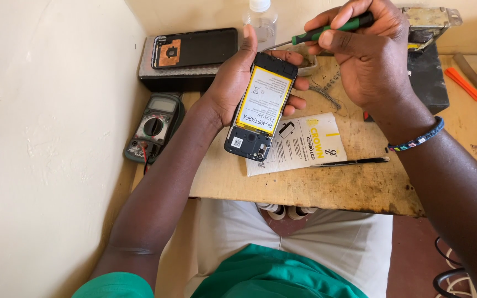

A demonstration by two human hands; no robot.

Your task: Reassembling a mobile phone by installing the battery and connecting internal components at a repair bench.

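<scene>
Phone [260, 105] gripped in left hand [233, 83], long axis running away from the body; right hand [368, 49] fingers closed on screwdriver [327, 32], tip just beside phone's far end.

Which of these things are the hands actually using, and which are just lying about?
In use: opened phone in the left hand; green-handled screwdriver in the right hand.

Lying about: multimeter, phone back cover, tweezers, printed paper, clear bottle, orange pry tool.
</scene>
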